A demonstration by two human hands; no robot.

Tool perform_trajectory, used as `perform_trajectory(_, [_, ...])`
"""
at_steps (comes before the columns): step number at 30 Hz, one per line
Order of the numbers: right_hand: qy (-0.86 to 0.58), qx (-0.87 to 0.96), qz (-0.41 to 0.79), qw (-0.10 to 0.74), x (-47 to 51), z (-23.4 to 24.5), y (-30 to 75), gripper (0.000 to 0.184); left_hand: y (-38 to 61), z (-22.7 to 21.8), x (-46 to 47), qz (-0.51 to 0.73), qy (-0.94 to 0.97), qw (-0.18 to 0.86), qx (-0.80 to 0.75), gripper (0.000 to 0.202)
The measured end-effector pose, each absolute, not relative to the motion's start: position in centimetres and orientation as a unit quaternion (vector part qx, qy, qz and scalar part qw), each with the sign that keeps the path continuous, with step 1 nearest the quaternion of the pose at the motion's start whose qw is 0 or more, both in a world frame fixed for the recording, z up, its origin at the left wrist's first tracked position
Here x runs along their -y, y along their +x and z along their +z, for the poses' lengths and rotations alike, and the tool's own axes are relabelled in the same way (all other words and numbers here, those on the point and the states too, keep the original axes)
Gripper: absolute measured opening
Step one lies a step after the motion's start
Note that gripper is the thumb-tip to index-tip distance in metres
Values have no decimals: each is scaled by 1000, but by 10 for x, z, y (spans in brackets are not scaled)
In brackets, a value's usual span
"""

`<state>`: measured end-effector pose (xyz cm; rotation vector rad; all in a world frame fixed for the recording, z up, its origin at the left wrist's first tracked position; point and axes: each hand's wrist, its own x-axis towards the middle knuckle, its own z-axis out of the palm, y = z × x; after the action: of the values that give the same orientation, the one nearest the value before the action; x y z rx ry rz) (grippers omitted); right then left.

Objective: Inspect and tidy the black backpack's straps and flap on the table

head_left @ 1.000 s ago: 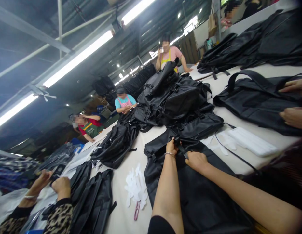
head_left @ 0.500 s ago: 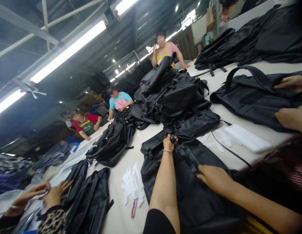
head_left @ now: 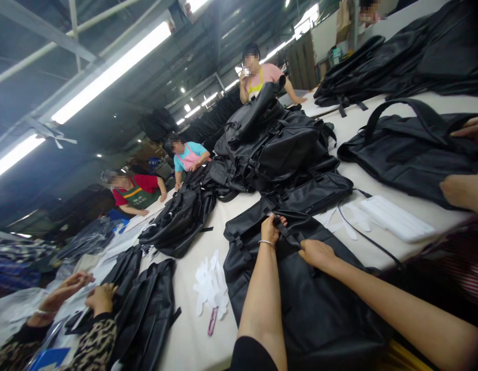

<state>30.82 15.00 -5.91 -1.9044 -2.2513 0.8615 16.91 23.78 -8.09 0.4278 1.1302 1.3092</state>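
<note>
A large black backpack (head_left: 296,309) lies before me across the table's near side. My left hand (head_left: 270,228), a bracelet at its wrist, is closed on the upper end of a black strap near a buckle on the bag's top flap. Lower down the same strap (head_left: 288,234), my right hand (head_left: 317,253) is closed, its thumb and fingers pressed together where the strap meets the bag's front. A second buckle strap (head_left: 239,241) hangs on the flap's left side. What lies inside my fingers is partly hidden.
White gloves (head_left: 211,286) and a pink-handled tool (head_left: 212,322) lie left of the bag. Behind it rises a heap of black bags (head_left: 277,149). A white box (head_left: 397,217) and cable are at right. Co-workers' hands work on both sides; other people stand across the table.
My right hand has moved left and up along the strap, closer to my left hand. At left, a co-worker's hands have moved slightly apart and up.
</note>
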Motion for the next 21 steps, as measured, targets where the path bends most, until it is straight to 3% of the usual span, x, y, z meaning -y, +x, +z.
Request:
perform_trajectory(6, [-581, 725, 368, 40, -152, -70, 310, 25, 178, -78, -248, 585, 137, 583, -547, 28])
perform_trajectory(12, [-554, 737, 379, 70, -132, -72, 321, 27, 190, -79, -252, 601, 86, 525, -597, 19])
perform_trajectory(21, [-506, 723, 447, 143, -109, -74, 340, 26, 189, -82, -244, 598, 16, 537, -595, 10])
